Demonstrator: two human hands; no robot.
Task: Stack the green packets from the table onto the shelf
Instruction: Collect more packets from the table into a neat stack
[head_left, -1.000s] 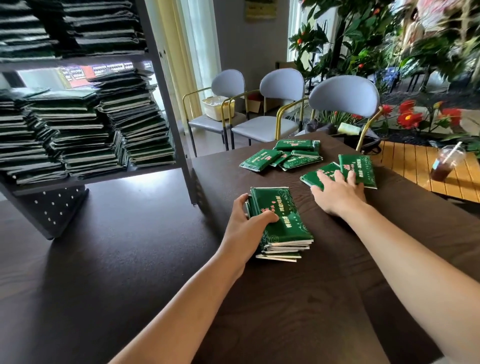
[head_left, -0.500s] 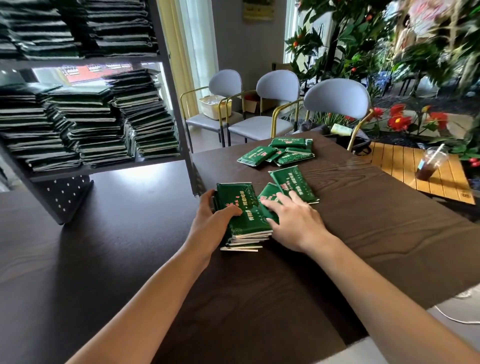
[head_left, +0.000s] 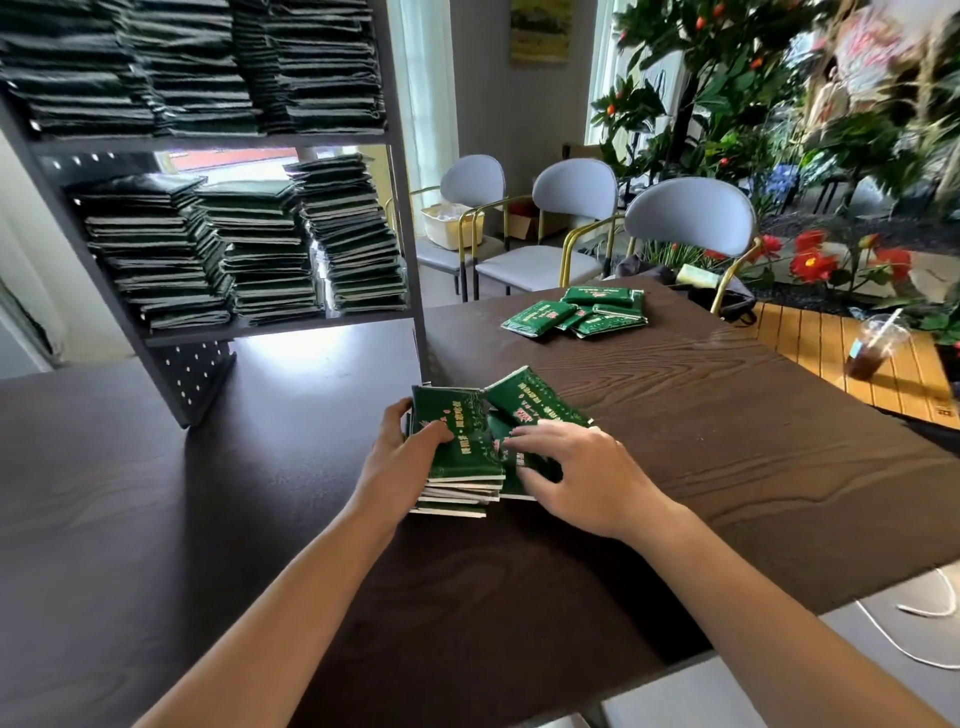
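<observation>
**Two hands on the green packets**

The left hand (head_left: 410, 457) grips the side of a stack of green packets (head_left: 460, 467) on the dark table (head_left: 727, 441), thumb on top. The right hand (head_left: 582, 478) presses two loose packets (head_left: 535, 405) against that stack, fingers bent over them. More packets (head_left: 576, 312) lie farther back. The shelf (head_left: 270, 327) on the left is full of stacks.
</observation>
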